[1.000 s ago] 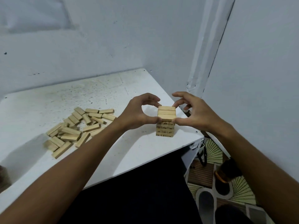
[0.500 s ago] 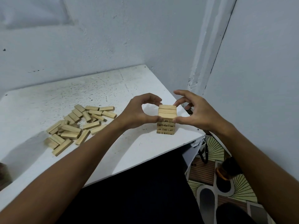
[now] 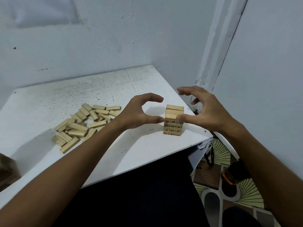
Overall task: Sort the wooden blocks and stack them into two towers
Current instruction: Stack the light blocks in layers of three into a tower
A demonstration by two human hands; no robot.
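The person is cupping both curved, empty hands, left hand (image 3: pixel 139 114) and right hand (image 3: pixel 203 110), thumbs just touching the tower (image 3: pixel 173 119) near the counter (image 3: pixel 114 89)'s right edge, seemingly squaring its layers, while loose blocks (image 3: pixel 83 123) are lying left.

One tower (image 3: pixel 173 119), about seven layers. Loose blocks (image 3: pixel 85 125): one heap, exact count unclear, over twenty. Two hands.
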